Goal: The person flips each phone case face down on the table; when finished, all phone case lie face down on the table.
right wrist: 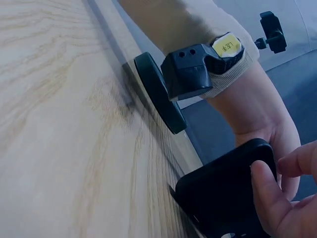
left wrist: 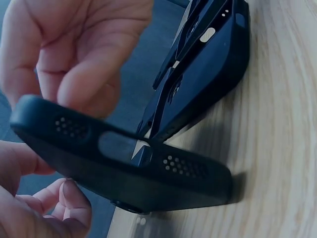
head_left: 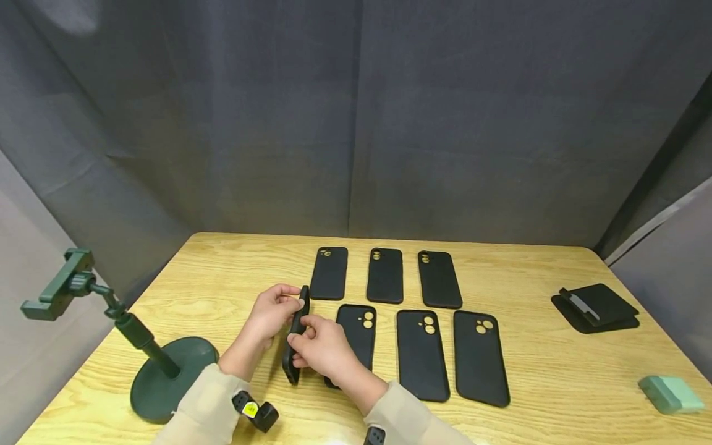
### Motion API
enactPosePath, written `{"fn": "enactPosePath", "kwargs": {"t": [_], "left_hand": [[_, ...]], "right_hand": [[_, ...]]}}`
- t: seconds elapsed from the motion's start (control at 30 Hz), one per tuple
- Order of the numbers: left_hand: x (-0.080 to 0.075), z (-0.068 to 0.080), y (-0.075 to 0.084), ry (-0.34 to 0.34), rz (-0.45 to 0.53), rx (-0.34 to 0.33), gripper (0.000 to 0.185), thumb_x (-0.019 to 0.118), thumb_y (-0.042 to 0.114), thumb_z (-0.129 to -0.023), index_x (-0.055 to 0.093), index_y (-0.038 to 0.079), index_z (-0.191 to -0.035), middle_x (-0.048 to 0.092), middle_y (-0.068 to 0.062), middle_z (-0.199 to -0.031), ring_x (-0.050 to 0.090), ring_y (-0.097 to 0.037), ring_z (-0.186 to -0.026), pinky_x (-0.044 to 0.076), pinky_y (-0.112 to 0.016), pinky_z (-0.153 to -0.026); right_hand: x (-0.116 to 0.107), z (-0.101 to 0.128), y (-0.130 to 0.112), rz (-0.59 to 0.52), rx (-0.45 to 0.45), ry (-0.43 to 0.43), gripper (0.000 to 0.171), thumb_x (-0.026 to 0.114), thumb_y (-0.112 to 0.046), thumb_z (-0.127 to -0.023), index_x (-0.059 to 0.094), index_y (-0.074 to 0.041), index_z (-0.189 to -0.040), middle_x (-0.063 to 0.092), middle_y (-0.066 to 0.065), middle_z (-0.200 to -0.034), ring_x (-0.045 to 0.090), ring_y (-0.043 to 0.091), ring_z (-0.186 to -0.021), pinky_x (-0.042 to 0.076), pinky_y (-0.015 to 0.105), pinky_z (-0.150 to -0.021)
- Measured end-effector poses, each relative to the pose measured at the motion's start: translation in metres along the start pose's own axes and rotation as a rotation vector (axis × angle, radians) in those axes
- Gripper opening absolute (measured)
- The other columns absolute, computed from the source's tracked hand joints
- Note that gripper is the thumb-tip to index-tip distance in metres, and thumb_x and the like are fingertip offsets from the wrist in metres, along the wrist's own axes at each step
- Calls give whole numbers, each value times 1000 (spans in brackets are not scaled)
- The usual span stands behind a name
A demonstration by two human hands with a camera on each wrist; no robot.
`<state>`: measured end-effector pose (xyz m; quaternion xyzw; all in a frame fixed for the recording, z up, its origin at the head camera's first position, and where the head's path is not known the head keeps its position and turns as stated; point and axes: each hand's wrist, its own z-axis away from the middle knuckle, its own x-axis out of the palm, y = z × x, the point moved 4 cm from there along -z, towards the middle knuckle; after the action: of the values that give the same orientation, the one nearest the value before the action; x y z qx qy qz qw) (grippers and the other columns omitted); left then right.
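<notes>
A black phone case [head_left: 290, 366] stands on its long edge at the table's left-centre. In the left wrist view, speaker holes and a port cutout show on the case's end [left wrist: 124, 173], with background visible through the cutout. My left hand [head_left: 274, 312] holds the far part of it, thumb against the upper edge. Nearer me, my right hand [head_left: 325, 346] pinches that edge with thumb and fingers. Just right of the hands lies another black phone case [head_left: 356, 324], partly covered by my right hand and wrist.
More black cases lie in a back row [head_left: 385, 276] and a front row [head_left: 423, 358]. A dark green phone stand [head_left: 175, 377] rises at left. Toward the right edge are a black folded item [head_left: 603, 303] with a pale strip and a small green block [head_left: 670, 394].
</notes>
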<state>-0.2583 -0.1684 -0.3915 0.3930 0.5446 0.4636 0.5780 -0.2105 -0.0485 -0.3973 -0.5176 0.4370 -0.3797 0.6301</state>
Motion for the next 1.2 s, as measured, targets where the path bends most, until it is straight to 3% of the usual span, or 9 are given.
{"fn": "enactPosePath", "kwargs": {"t": [0.27,0.5,0.67,0.83,1.0,1.2], "left_hand": [[4,1,-2,-8,19,-8,27,59,3,-86,56,-3,-112,53,-4,-79,49,-14,-67,44,-31,-65],[7,1,-3,-11,42,-14,27,59,4,-86,56,-4,-112,54,-5,-79,50,-14,-66,44,-29,-64],[9,2,-4,-14,57,-23,26,60,6,-87,56,-3,-110,55,-6,-79,47,-14,-62,40,-27,-59],[10,0,-10,-42,105,-41,27,59,8,-88,55,-4,-112,56,-7,-82,49,-14,-64,42,-26,-59],[-1,-2,-21,-63,183,-87,29,54,10,-91,52,-5,-115,53,-6,-87,51,-13,-71,48,-24,-64],[-18,-4,-36,-57,189,-139,32,49,15,-94,48,-5,-118,53,-4,-91,52,-12,-76,47,-24,-67]], "right_hand": [[2,-1,3,13,10,-2,52,63,-13,-86,46,9,-129,54,4,-67,60,10,-52,53,25,-53],[2,-2,3,-21,14,19,36,65,-12,-84,57,5,-115,51,2,-65,58,9,-50,53,25,-53],[2,-3,3,-55,34,37,48,67,-11,-82,51,4,-124,50,2,-67,57,9,-50,54,26,-53],[0,-2,2,-58,42,61,41,67,-8,-79,56,4,-116,51,4,-68,58,11,-51,54,31,-53],[-2,-2,3,-85,45,66,36,62,-2,-75,57,5,-111,51,5,-68,62,15,-54,54,33,-54],[-4,-2,4,-121,52,62,42,59,1,-75,54,7,-116,54,7,-69,65,21,-60,55,35,-55]]}}
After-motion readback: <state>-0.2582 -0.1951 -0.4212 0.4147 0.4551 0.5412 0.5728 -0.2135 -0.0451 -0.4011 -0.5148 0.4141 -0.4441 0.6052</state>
